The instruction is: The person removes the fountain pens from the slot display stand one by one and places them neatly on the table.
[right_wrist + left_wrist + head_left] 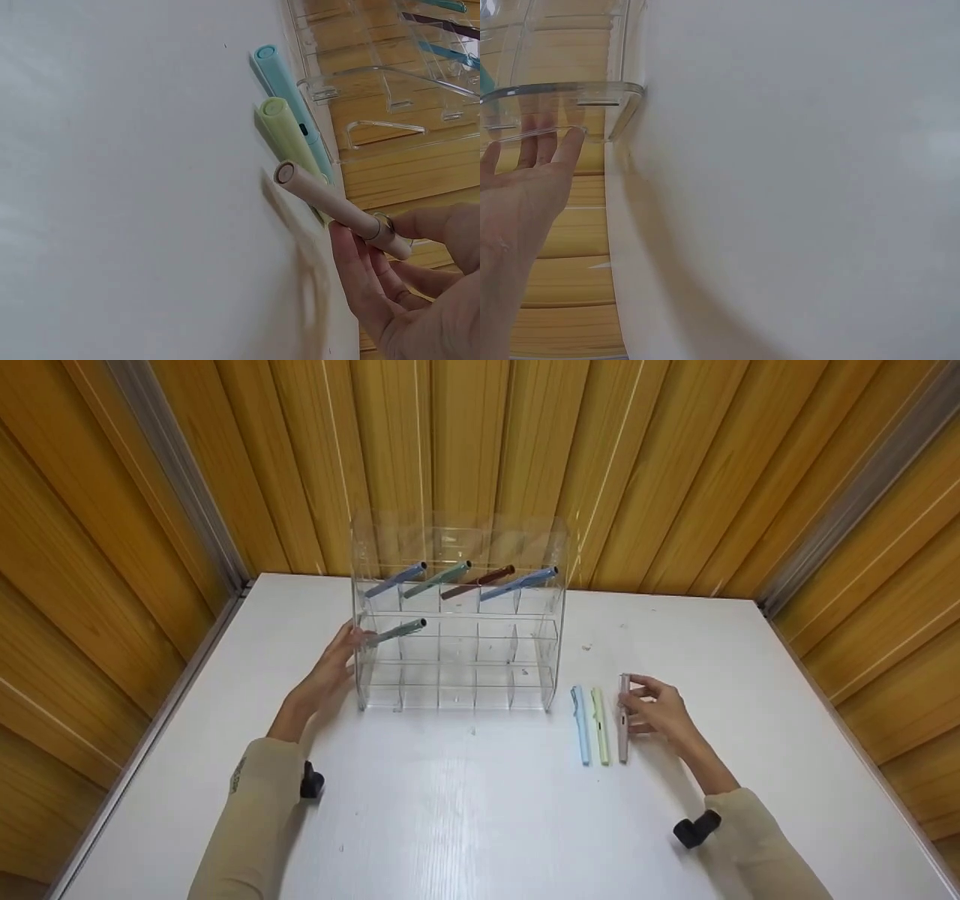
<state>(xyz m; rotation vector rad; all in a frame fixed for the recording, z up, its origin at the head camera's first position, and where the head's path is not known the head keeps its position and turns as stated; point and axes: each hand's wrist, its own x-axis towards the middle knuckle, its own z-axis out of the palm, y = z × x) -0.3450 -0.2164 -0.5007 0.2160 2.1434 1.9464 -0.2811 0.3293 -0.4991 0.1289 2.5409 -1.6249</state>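
Note:
A clear acrylic pen rack (457, 675) stands toward the back of the table. My left hand (339, 664) is at its left side, straight fingers touching the side panel; in the left wrist view the fingertips (570, 142) meet the panel's edge. My right hand (660, 709) pinches a pinkish-grey capped pen (330, 199) between thumb and fingers near its clip end. Just left of that pen, a pale green pen (601, 727) and a light blue pen (581, 727) lie side by side on the table, roughly parallel.
In the rack's top row lean a blue pen (395, 580), a green pen (438, 579), a dark red pen (478, 583) and another blue pen (520, 583). Below them, at the left, leans a grey-green pen (397, 631). Wood-patterned panels (465, 450) border the white table (450, 810).

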